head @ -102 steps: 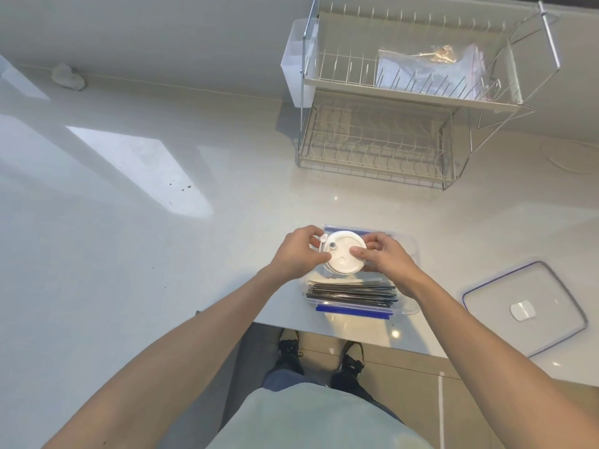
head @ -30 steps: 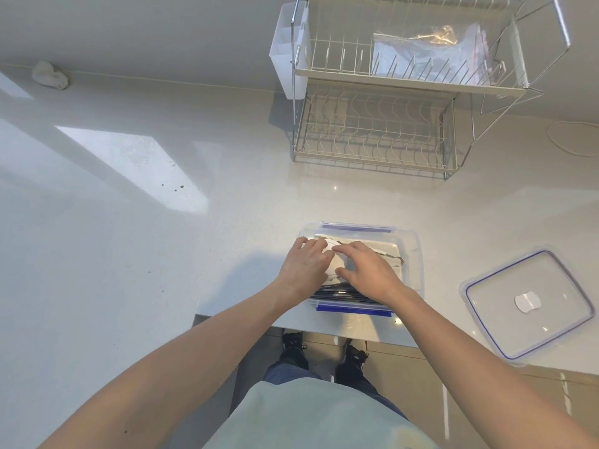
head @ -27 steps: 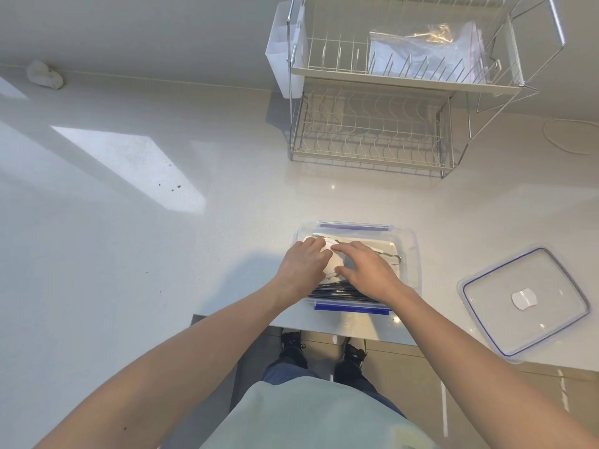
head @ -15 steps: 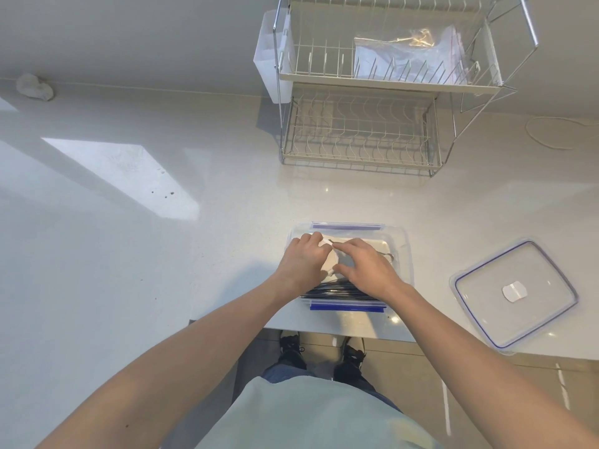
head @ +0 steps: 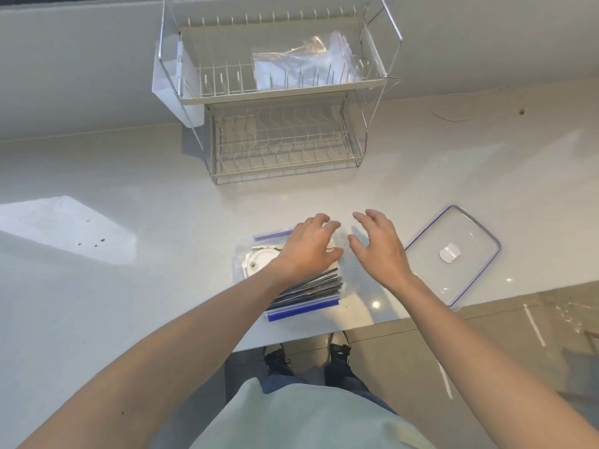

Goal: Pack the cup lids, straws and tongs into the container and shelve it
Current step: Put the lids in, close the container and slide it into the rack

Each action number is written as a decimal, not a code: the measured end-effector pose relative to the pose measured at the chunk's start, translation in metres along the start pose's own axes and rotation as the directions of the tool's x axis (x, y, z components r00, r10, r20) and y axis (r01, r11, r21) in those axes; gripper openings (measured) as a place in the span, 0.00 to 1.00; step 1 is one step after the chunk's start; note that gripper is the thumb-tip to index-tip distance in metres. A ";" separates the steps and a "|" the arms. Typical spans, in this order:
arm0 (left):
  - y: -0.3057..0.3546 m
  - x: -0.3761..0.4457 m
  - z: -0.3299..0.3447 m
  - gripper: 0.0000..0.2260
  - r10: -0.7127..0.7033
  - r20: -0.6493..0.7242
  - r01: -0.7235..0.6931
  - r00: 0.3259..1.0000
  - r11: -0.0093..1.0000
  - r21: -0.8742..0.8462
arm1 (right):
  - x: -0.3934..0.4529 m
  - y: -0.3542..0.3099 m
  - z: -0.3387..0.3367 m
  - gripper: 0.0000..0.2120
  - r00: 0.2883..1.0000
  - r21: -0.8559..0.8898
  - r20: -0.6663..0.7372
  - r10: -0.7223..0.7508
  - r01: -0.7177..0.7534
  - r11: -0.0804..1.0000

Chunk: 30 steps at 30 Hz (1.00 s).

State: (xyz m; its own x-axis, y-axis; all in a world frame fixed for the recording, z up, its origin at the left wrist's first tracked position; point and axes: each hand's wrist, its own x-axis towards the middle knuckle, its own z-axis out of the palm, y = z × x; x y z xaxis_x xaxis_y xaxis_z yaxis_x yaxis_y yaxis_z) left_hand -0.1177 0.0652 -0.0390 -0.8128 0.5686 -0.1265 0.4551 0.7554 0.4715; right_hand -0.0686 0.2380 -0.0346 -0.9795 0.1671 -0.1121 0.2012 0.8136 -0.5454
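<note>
Head view. A clear plastic container (head: 241, 259) with blue latches is shown at the near edge of the white countertop (head: 129, 176), so that it can be filled and closed close to the body. A white cup lid (head: 259, 261) is seen lying flat in its far-left part, and a bundle of dark straws (head: 311, 285) along its near side; the tongs cannot be made out. The left hand (head: 311, 246) is held palm-down over the container with fingers loosely spread and clamped on nothing, presumably to steady the contents. The right hand (head: 377, 246) is held just right of the container, fingers apart and empty, directed toward the container's own transparent lid (head: 453, 254), which lies flat on the counter well to the right. A two-tier wire dish rack (head: 282, 124), the probable shelf, stands at the back with a clear plastic bag (head: 301, 64) on its upper tier. Compared with half a second earlier, both hands, then pressed together on the cup lid inside the container, have been lifted and parted, and the right has been shifted rightward.
</note>
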 end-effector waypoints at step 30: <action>0.128 0.111 0.116 0.19 -0.280 0.436 0.466 0.855 0.786 -0.408 | -0.118 0.206 -0.016 0.33 0.969 -0.356 -0.100 0.227 -0.248 0.901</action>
State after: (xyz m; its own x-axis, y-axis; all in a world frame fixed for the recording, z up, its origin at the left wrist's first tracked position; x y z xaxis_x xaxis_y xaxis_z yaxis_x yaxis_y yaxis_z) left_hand -0.1074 0.2631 -0.0942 -0.6641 0.4164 -0.6210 -0.1691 0.7254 0.6672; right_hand 0.0883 0.3945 -0.1208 -0.9033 0.4023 -0.1490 0.4241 0.8899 -0.1681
